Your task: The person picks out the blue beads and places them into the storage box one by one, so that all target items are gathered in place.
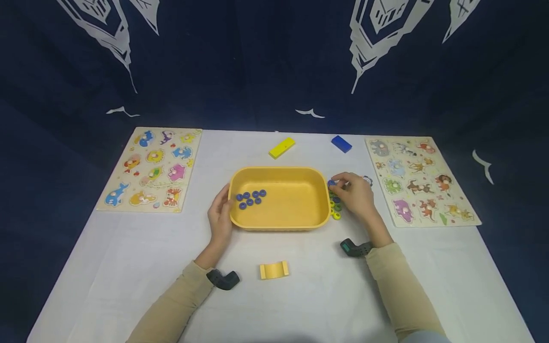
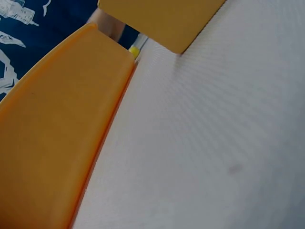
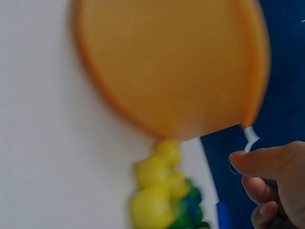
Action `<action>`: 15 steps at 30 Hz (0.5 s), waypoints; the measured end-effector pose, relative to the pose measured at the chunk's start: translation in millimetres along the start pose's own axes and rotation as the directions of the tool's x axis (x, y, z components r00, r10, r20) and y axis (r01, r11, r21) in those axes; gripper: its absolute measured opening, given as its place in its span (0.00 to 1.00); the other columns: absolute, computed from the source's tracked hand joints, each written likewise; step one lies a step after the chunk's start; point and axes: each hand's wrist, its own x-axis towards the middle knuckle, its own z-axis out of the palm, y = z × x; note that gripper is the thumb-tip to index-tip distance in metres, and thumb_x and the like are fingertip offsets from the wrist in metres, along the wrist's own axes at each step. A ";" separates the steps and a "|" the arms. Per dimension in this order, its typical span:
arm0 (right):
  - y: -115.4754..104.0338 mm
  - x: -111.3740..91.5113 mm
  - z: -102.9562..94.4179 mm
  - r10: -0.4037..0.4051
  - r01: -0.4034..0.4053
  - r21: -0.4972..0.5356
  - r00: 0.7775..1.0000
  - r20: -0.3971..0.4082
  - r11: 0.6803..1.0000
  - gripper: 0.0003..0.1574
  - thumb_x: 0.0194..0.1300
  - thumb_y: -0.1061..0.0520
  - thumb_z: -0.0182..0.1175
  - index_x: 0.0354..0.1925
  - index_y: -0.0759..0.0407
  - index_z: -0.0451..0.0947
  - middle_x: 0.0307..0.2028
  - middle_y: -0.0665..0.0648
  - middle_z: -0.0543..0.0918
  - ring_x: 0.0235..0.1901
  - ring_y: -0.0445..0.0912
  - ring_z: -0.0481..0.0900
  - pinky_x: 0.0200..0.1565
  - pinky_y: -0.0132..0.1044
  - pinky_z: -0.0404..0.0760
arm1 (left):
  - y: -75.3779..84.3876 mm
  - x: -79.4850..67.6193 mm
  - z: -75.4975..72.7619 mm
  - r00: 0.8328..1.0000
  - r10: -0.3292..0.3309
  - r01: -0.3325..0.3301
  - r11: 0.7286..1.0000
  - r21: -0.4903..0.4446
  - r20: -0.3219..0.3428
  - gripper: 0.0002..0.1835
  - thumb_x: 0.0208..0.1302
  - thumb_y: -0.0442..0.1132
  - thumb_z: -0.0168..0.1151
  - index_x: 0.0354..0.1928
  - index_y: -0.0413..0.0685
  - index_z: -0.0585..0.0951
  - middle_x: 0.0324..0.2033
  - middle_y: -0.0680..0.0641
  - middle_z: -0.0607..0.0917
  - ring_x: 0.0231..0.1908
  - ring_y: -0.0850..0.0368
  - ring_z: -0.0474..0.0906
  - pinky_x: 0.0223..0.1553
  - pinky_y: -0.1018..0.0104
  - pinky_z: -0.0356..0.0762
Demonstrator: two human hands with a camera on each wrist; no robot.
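A yellow tray [image 1: 283,209] stands mid-table, with several small blue rings [image 1: 250,202] lying in its left part. My left hand [image 1: 220,216] rests against the tray's left end, fingers along the outer wall. At the right end my right hand [image 1: 353,193] pinches a blue ring [image 1: 331,183] between thumb and forefinger. In the right wrist view that ring [image 3: 234,163] is mostly hidden by the thumb. Below it, yellow, green and blue rings [image 1: 337,207] lie in a pile beside the tray's right wall.
A yellow curved block [image 1: 274,270] sits in front of the tray. Behind it lie a yellow block [image 1: 281,148] and a blue block [image 1: 341,144]. Animal puzzle boards flank the table, one left [image 1: 150,171] and one right [image 1: 422,183].
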 end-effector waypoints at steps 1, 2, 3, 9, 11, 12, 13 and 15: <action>-4.1 1.3 -4.5 -0.008 0.008 0.024 1.000 -0.019 1.000 0.14 0.52 0.53 0.63 0.39 0.54 0.79 0.23 0.50 0.75 0.21 0.44 0.64 0.21 0.33 0.61 | 0.2 -0.1 -0.2 1.000 0.001 -0.001 1.000 -0.002 -0.001 0.23 0.60 0.26 0.42 0.59 0.33 0.64 0.57 0.36 0.69 0.54 0.40 0.67 0.54 0.53 0.69; -9.2 2.6 -8.7 -0.015 0.017 0.052 0.999 -0.034 0.999 0.14 0.52 0.53 0.64 0.39 0.54 0.78 0.23 0.50 0.75 0.21 0.45 0.63 0.21 0.33 0.60 | 0.6 -0.2 -0.4 1.000 0.004 -0.004 1.000 -0.001 -0.002 0.23 0.60 0.26 0.42 0.59 0.33 0.64 0.57 0.37 0.69 0.54 0.40 0.67 0.54 0.53 0.69; -15.4 4.2 -12.5 -0.027 0.030 0.077 0.999 -0.046 0.997 0.14 0.51 0.53 0.64 0.38 0.54 0.78 0.23 0.50 0.75 0.20 0.45 0.63 0.20 0.33 0.60 | 0.9 -0.3 -0.7 1.000 0.004 -0.004 1.000 -0.001 -0.001 0.23 0.60 0.26 0.42 0.59 0.33 0.64 0.57 0.37 0.69 0.54 0.40 0.67 0.54 0.52 0.68; -64.2 12.9 -16.9 -0.117 0.104 0.187 0.992 0.058 0.977 0.10 0.52 0.56 0.63 0.37 0.54 0.78 0.23 0.51 0.75 0.20 0.46 0.64 0.19 0.31 0.61 | -0.4 -0.6 -1.2 1.000 0.007 -0.007 1.000 -0.004 0.009 0.23 0.60 0.26 0.42 0.60 0.34 0.63 0.57 0.37 0.69 0.54 0.40 0.67 0.54 0.52 0.68; -79.3 17.8 -7.5 -0.122 0.095 0.189 0.983 0.134 0.977 0.10 0.52 0.57 0.63 0.37 0.54 0.78 0.23 0.50 0.76 0.22 0.46 0.66 0.22 0.31 0.65 | -1.2 0.2 -1.6 1.000 0.004 -0.004 1.000 -0.005 0.006 0.23 0.60 0.26 0.42 0.60 0.34 0.64 0.57 0.37 0.69 0.54 0.41 0.67 0.54 0.53 0.69; -85.0 20.3 -1.4 -0.128 0.095 0.185 0.977 0.173 0.978 0.10 0.53 0.57 0.62 0.36 0.54 0.78 0.23 0.50 0.76 0.23 0.46 0.67 0.24 0.32 0.67 | -1.4 0.2 -1.7 1.000 0.002 -0.002 1.000 -0.004 0.005 0.23 0.60 0.26 0.42 0.60 0.34 0.64 0.56 0.37 0.70 0.54 0.41 0.68 0.54 0.53 0.69; -90.1 22.9 5.3 -0.130 0.094 0.175 0.969 0.209 0.980 0.10 0.53 0.56 0.62 0.36 0.54 0.78 0.24 0.50 0.77 0.24 0.45 0.68 0.25 0.32 0.68 | -1.8 0.4 -1.9 1.000 -0.001 0.001 1.000 -0.002 0.003 0.23 0.60 0.26 0.42 0.60 0.35 0.64 0.56 0.37 0.70 0.54 0.41 0.68 0.54 0.53 0.69; -97.9 26.4 20.0 -0.125 0.090 0.135 0.951 0.281 0.987 0.10 0.52 0.55 0.63 0.36 0.53 0.78 0.25 0.49 0.78 0.26 0.44 0.70 0.29 0.33 0.70 | -1.4 0.7 -2.0 1.000 -0.004 0.004 1.000 -0.001 -0.002 0.23 0.60 0.26 0.42 0.59 0.35 0.64 0.56 0.37 0.70 0.54 0.41 0.68 0.54 0.54 0.69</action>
